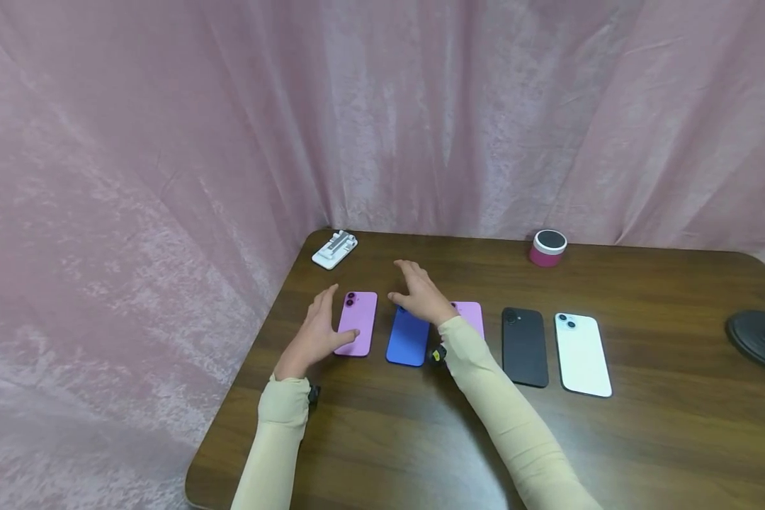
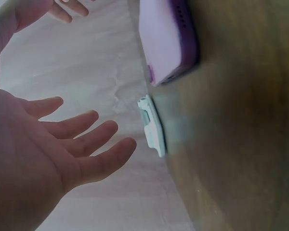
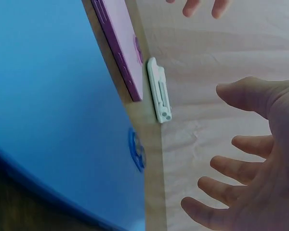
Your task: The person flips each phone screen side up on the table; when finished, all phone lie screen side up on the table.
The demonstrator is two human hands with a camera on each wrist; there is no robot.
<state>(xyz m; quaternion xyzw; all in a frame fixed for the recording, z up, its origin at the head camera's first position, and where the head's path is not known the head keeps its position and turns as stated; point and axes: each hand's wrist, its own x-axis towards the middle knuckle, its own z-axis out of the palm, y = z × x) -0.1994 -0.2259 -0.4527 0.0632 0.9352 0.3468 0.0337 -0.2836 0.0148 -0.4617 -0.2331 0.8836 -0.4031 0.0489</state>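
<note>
i see left hand [image 1: 311, 338] near leftmost purple phone [image 1: 363, 319] | right hand [image 1: 423, 296] near blue phone [image 1: 408, 341] | both splayed and apart

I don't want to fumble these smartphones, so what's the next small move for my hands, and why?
Probably close your left hand gently on the leftmost lilac smartphone: that hand is open, and the head view shows its thumb across the phone's lower part. Your right hand, also open, overlaps the blue smartphone's top end there.
</note>
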